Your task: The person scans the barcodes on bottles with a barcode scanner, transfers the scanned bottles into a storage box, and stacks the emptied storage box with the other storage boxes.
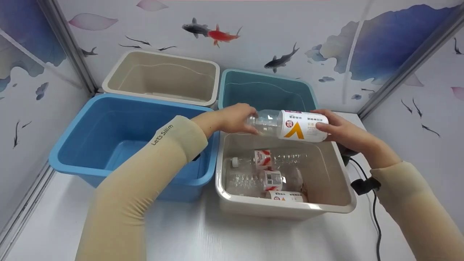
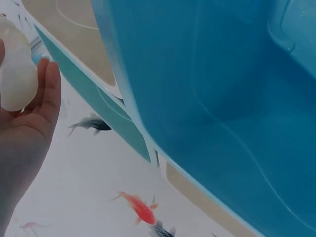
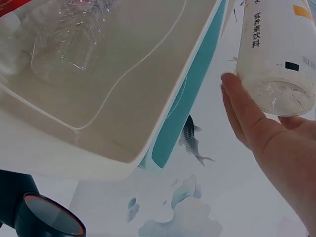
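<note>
White fish-print wall (image 1: 261,18) behind; clear plastic white-labelled bottle (image 1: 301,125) held crosswise: your L hand (image 1: 236,119) grips neck, R hand (image 1: 346,131) base.

On the counter (image 1: 174,235) we have two rows: the front-left bin (image 1: 119,123) beside the front-right bin (image 1: 282,212), the back-left bin (image 1: 163,79) behind the first, the back-right bin (image 1: 264,92) behind the second. Several bottles (image 1: 262,157) lie in the front-right bin. Above its rear edge we hold another bottle (image 1: 290,125) crosswise, left hand (image 1: 235,119) at the neck, right hand (image 1: 342,130) at the base. A cable (image 1: 377,221) lies right of the bins.
</note>
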Tool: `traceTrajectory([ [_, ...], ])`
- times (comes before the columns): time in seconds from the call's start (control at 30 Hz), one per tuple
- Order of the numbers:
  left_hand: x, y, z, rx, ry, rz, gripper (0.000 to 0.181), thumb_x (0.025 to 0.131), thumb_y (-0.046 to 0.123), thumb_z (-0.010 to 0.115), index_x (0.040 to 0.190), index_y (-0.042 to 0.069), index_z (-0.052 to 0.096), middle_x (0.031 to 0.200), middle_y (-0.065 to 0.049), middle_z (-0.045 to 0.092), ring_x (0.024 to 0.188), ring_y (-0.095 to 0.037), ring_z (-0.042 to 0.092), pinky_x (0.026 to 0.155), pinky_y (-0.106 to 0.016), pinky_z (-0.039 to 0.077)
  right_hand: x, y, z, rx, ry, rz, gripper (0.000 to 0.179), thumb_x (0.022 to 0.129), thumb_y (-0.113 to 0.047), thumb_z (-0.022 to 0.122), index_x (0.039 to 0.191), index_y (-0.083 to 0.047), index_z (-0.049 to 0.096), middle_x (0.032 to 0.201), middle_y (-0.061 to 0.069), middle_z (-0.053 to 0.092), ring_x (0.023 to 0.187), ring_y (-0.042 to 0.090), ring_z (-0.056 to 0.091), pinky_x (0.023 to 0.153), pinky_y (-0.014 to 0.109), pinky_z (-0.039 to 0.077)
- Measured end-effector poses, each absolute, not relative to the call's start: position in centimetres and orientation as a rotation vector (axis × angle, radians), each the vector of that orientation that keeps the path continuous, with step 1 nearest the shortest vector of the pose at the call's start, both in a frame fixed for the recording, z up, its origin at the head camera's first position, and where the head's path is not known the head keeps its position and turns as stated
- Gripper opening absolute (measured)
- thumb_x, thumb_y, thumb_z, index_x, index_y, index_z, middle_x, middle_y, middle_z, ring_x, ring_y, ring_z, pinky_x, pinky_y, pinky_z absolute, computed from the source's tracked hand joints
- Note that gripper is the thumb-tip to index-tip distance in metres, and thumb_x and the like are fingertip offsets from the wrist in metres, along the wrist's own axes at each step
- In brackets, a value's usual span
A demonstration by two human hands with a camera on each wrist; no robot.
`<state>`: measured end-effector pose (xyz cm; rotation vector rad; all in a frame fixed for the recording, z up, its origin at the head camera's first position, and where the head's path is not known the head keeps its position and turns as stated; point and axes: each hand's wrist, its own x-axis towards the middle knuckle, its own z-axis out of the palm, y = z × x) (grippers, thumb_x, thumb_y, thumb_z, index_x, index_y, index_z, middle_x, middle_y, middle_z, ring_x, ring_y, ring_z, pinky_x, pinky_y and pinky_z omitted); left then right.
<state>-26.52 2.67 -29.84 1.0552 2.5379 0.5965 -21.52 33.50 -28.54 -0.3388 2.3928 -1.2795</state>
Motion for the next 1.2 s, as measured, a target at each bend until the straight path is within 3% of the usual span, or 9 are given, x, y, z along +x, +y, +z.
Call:
traceTrajectory([
  [0.13,-26.5,2.7,-29.8,1.032,2.558,0.644,0.057,0.087,0.032,0.065,0.134,0.007,0.045,0.13,-0.01,0.05,0.119,-0.021,0.047,0.103,-0.034,0.04,-21.5,33.6,-28.9,-0.271,2.262,-1.345,0.039,0.101,-0.028,0.037,0.132,-0.005,0.03,0.104,-0.002,0.056,0.088,0.013,0.063,0.076,0.028,0.055],
  [0.23,-26.3,2.6,-29.6,0.986,2.511,0.692,0.06,0.085,0.031,0.067,0.134,0.009,0.043,0.13,-0.009,0.051,0.116,-0.021,0.049,0.1,-0.035,0.044,-21.5,33.7,-29.2,-0.313,2.269,-1.376,0.034,0.097,-0.017,0.047,0.126,-0.008,0.032,0.105,0.0,0.055,0.089,0.013,0.062,0.076,0.029,0.055],
  [0.37,-26.3,2.5,-29.6,0.942,2.447,0.672,0.069,0.083,0.041,0.067,0.138,0.01,0.04,0.137,-0.008,0.047,0.124,-0.022,0.045,0.104,-0.038,0.041,-21.4,33.6,-29.3,-0.395,2.344,-1.337,0.05,0.086,-0.003,0.061,0.122,-0.012,0.027,0.111,0.003,0.049,0.093,0.008,0.058,0.078,0.025,0.054],
  [0.43,-26.3,2.5,-29.6,0.928,2.436,0.657,0.072,0.082,0.046,0.066,0.139,0.01,0.04,0.141,-0.008,0.044,0.129,-0.023,0.041,0.106,-0.039,0.037,-21.4,33.5,-29.2,-0.42,2.383,-1.305,0.058,0.082,-0.001,0.065,0.122,-0.012,0.024,0.113,0.004,0.046,0.094,0.007,0.057,0.078,0.021,0.052],
  [0.53,-26.4,2.5,-29.8,0.916,2.446,0.662,0.071,0.082,0.049,0.065,0.138,0.011,0.042,0.142,-0.007,0.044,0.132,-0.022,0.04,0.108,-0.039,0.036,-21.5,33.5,-29.2,-0.437,2.401,-1.317,0.058,0.084,-0.001,0.063,0.125,-0.009,0.023,0.113,0.003,0.046,0.094,0.006,0.057,0.078,0.019,0.051],
  [0.67,-26.4,2.7,-29.9,0.944,2.485,0.685,0.068,0.081,0.043,0.069,0.135,0.011,0.045,0.135,-0.007,0.049,0.125,-0.021,0.045,0.104,-0.037,0.04,-21.6,33.6,-29.3,-0.432,2.413,-1.313,0.051,0.09,-0.006,0.056,0.132,0.001,0.028,0.105,-0.003,0.056,0.089,0.004,0.059,0.076,0.019,0.051],
  [0.77,-26.4,2.8,-30.0,0.949,2.482,0.712,0.067,0.08,0.038,0.071,0.133,0.011,0.042,0.129,-0.007,0.052,0.117,-0.02,0.049,0.099,-0.036,0.043,-21.7,33.6,-29.5,-0.446,2.414,-1.317,0.054,0.087,-0.003,0.06,0.133,0.005,0.034,0.1,-0.007,0.06,0.086,0.003,0.059,0.075,0.019,0.051],
  [1.0,-26.4,3.1,-30.2,0.954,2.486,0.695,0.07,0.08,0.042,0.07,0.134,0.01,0.039,0.127,-0.008,0.051,0.113,-0.02,0.049,0.098,-0.036,0.043,-21.7,33.2,-29.5,-0.479,2.482,-1.345,0.06,0.079,0.001,0.068,0.131,0.002,0.039,0.101,-0.007,0.06,0.086,0.004,0.058,0.073,0.019,0.052],
  [1.2,-26.6,3.1,-30.2,0.943,2.478,0.686,0.068,0.084,0.046,0.064,0.137,0.011,0.039,0.132,-0.007,0.049,0.12,-0.02,0.047,0.102,-0.037,0.041,-21.5,33.3,-29.7,-0.565,2.46,-1.358,0.074,0.077,0.007,0.068,0.139,0.0,0.027,0.112,-0.001,0.05,0.094,0.006,0.056,0.076,0.019,0.052],
])
